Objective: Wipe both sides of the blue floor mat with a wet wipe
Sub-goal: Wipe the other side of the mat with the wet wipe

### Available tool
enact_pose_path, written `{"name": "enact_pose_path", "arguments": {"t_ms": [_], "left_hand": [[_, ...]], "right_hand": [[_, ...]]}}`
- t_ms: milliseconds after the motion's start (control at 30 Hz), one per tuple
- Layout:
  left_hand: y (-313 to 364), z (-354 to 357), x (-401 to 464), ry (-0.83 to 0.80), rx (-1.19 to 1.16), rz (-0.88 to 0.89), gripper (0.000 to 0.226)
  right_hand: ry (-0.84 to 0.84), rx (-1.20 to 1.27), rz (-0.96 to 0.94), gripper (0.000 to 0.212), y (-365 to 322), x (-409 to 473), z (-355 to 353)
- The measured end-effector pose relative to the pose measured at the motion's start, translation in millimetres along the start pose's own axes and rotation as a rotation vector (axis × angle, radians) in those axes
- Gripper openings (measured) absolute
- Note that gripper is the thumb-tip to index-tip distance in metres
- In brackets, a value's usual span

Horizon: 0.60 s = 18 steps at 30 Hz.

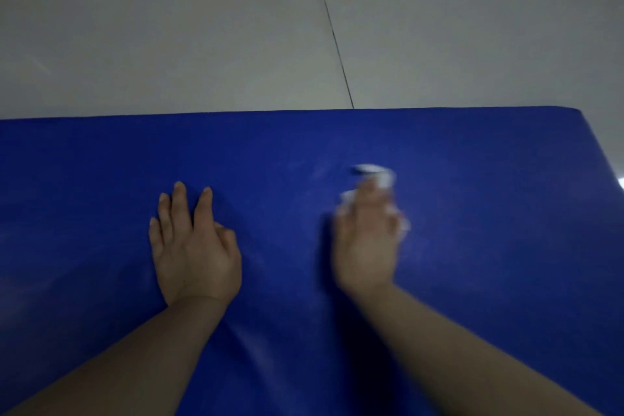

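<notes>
Two hands on one mat (472, 280), head view.

Item 1: mat. Blue, lies flat on floor (169, 27). Fills lower part of view; far edge runs straight across, well beyond both sets of fingertips. Far right corner visible, up and to the right of the R hand. Faint pale streaks on the blue beyond and beside the R fingers, also near the L forearm.

Item 2: L hand (194, 246). Palm down, flat on mat. Fingers (177, 206) straight, lightly spread, pointing to far edge; thumb tucked in along the inner side. Holds nothing. Bare forearm enters from lower left.

Item 3: R hand (366, 236). Motion-blurred. Palm down on mat, on top of wipe (374, 172). Fingers reach toward far edge; whether they lie straight over the wipe or curl round it, cannot tell through blur. Bare forearm enters from lower right.

Item 4: wipe. White, crumpled. Sits between R hand and mat; shows past the R fingertips and at both sides of the R fingers. Blurred, shape unclear.

Item 5: floor. Pale grey tiles, beyond far edge of mat. One dark grout line runs from top of view down to the mat edge, ending beyond the gap between L and R hands. Second grout line crosses it near top.

L and R hands apart, bare mat between them.
</notes>
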<state>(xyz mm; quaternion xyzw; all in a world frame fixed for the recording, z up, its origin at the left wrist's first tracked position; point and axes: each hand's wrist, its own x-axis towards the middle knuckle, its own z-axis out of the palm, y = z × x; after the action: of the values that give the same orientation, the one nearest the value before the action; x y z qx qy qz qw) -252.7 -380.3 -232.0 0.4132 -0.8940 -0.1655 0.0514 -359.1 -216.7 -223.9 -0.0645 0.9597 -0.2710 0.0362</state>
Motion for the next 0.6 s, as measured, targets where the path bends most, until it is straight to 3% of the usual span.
{"name": "enact_pose_path", "arguments": {"t_ms": [67, 133, 200, 267, 367, 433, 500, 600], "left_hand": [[0.1, -1.8, 1.7, -0.03, 0.001, -0.007, 0.053], [-0.4, -2.1, 3.0, -0.039, -0.002, -0.006, 0.054], [-0.5, -2.1, 1.9, -0.008, -0.026, 0.009, 0.052], [0.5, -1.2, 1.2, 0.003, -0.032, 0.009, 0.052], [0.5, -0.7, 1.0, 0.0, -0.022, 0.008, 0.053], [0.6, -0.7, 1.7, -0.001, -0.025, 0.01, 0.053], [0.5, -0.9, 1.6, -0.004, -0.037, 0.01, 0.052], [-3.6, -4.0, 1.9, -0.004, -0.105, 0.012, 0.05]], "right_hand": [[-0.375, -0.004, -0.435, 0.057, -49.3, -51.9, 16.7], [-0.597, -0.027, -0.62, 0.062, -61.0, -67.1, 16.8], [-0.357, -0.012, -0.571, 0.052, -36.7, -42.4, 3.8], [-0.033, -0.016, -0.376, 0.034, 14.8, -3.0, -15.3], [0.123, -0.231, 0.166, 0.039, 78.2, 46.7, -47.9], [0.195, -0.272, 0.285, 0.045, 63.4, 41.7, -34.2], [0.089, -0.073, 0.029, 0.047, 13.2, -0.8, -11.2], [-0.498, -0.083, -0.601, 0.059, -47.4, -83.3, 8.6]]}}
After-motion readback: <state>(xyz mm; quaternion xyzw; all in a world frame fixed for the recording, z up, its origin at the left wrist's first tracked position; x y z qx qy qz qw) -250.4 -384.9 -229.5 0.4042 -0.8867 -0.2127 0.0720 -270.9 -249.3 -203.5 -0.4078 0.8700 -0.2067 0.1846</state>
